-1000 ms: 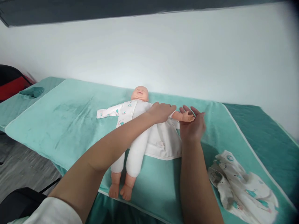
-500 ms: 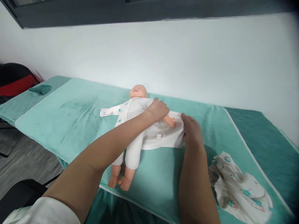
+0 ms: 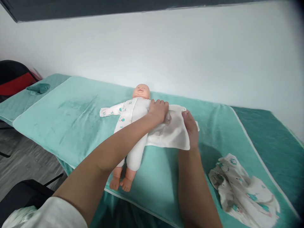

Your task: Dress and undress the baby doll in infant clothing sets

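Note:
A baby doll lies on its back, partly dressed in a white baby garment with a small green print. Its arm on the left of the view is inside a sleeve; its bare feet show below white legs. My left hand is closed over the doll's other arm, mostly hiding it. To the right, the garment's open white panel is spread out and lifted. My right hand grips this panel's outer edge, its fingers partly behind the cloth. A small pale end of cloth sticks out beyond it.
A crumpled printed baby garment lies on the green bed cover at the right. A white wall runs behind the bed. Black-and-red chair at far left; black chair at lower left.
My right hand has turned and drawn the panel's edge up and slightly inward. The doll's hand, plainly visible before, is now mostly covered. My left hand stays on the arm.

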Available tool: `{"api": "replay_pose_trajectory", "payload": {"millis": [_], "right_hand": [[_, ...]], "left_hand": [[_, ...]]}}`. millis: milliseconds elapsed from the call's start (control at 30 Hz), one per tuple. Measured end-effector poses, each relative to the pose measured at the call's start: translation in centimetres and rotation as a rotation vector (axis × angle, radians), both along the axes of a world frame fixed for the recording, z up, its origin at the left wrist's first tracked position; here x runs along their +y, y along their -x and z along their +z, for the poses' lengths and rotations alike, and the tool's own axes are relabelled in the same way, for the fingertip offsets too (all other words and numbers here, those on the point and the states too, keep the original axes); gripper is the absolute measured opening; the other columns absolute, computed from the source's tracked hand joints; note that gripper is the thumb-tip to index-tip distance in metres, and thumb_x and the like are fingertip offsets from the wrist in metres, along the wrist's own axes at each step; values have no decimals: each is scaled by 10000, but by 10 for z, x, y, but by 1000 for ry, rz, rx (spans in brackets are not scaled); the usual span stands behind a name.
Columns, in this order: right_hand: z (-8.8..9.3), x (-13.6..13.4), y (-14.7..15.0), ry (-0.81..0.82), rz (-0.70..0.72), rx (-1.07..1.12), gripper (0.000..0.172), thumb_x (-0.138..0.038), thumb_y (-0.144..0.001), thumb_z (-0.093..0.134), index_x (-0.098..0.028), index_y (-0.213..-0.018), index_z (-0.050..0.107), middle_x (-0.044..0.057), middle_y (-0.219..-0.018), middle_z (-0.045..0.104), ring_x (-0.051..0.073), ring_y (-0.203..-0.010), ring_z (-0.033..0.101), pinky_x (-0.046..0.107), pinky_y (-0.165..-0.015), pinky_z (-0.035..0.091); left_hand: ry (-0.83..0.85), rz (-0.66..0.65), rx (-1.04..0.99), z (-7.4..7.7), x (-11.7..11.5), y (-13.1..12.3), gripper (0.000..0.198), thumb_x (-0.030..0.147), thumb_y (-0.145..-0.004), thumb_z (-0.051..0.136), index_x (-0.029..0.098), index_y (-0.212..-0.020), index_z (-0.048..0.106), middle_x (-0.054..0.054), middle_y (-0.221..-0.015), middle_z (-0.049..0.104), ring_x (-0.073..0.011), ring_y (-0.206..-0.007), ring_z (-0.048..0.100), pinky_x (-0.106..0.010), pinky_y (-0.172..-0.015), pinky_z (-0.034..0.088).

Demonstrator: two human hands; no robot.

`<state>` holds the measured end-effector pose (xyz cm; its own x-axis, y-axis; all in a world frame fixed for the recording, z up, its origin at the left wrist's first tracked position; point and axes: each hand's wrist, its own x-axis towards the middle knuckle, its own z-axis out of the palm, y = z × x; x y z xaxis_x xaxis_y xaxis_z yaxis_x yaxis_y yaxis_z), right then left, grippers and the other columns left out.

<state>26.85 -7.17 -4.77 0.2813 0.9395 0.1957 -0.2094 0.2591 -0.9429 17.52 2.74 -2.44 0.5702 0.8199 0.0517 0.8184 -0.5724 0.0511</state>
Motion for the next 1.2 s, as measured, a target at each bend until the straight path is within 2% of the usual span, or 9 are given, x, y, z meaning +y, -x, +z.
{"api": "replay_pose_trajectory", "payload": {"millis": [100, 200, 267, 400, 533, 700, 867, 1033, 1200], "right_hand": [[-1, -1, 4, 56, 90, 22, 451, -578, -816, 748, -307, -1158, 636, 36, -1081, 759, 281, -1038, 733, 425, -839, 606], [1, -3, 13, 75, 221, 48, 614, -524, -724, 854, -328, -1270, 652, 36, -1173, 763, 284, -1018, 737, 410, -796, 602], [3, -5, 19, 57, 298, 53, 654, -472, -702, 891, -326, -1298, 667, 39, -1283, 739, 284, -1082, 723, 412, -841, 600], [1, -9, 29, 4, 453, 11, 661, -384, -709, 917, -321, -1321, 675, 32, -1325, 724, 267, -1176, 689, 409, -944, 586], [-7, -10, 33, 19, 641, -81, 681, -366, -781, 881, -341, -1408, 617, 24, -1165, 757, 222, -1019, 717, 370, -846, 602], [-4, -13, 26, -17, 794, -128, 580, -372, -842, 836, -350, -1390, 647, 45, -1202, 745, 187, -889, 744, 343, -790, 597], [0, -11, 21, -32, 630, -154, 384, -431, -892, 779, -304, -1252, 738, 58, -1128, 771, 192, -884, 736, 361, -802, 600], [0, -13, 25, -8, 549, -410, 304, -471, -855, 798, -227, -1032, 759, 39, -890, 719, 187, -801, 647, 357, -761, 551], [-32, -44, 33, -157, 254, -621, 441, -431, -748, 892, -272, -1096, 673, 47, -1115, 630, 226, -998, 604, 428, -941, 531]], "left_hand": [[164, -87, -164, 9, 5, 11, 333, 268, -933, 583, 154, -1245, 604, -142, -1280, 684, -298, -1237, 600, -465, -1084, 402], [344, -249, -463, 22, 10, 31, 205, 213, -890, 539, 177, -1069, 630, -61, -1052, 726, -210, -979, 652, -339, -857, 488], [336, -290, -599, 28, 14, 48, 151, 155, -815, 543, 174, -941, 623, -40, -940, 705, -177, -844, 619, -305, -746, 465], [158, -208, -634, 34, 24, 78, 134, 82, -748, 531, 192, -788, 595, -46, -895, 688, -198, -864, 597, -328, -765, 446], [20, -15, -631, 33, 25, 101, 163, 70, -807, 514, 211, -765, 585, -75, -988, 682, -254, -1033, 592, -375, -854, 465], [-6, 181, -620, 24, 17, 116, 150, 95, -874, 498, 215, -832, 578, -95, -1052, 644, -270, -1088, 586, -393, -896, 487], [104, 210, -786, 21, 8, 119, 162, 148, -955, 439, 197, -989, 590, -81, -1103, 688, -202, -988, 639, -361, -925, 504], [220, 143, -816, 21, -22, 123, 296, 212, -945, 545, 188, -1238, 587, -106, -1394, 647, -221, -1268, 611, -386, -1125, 462], [182, 113, -1019, -14, -71, 157, 291, 240, -998, 463, 219, -1242, 619, -87, -1551, 551, -201, -1447, 506, -391, -1233, 385]]}}
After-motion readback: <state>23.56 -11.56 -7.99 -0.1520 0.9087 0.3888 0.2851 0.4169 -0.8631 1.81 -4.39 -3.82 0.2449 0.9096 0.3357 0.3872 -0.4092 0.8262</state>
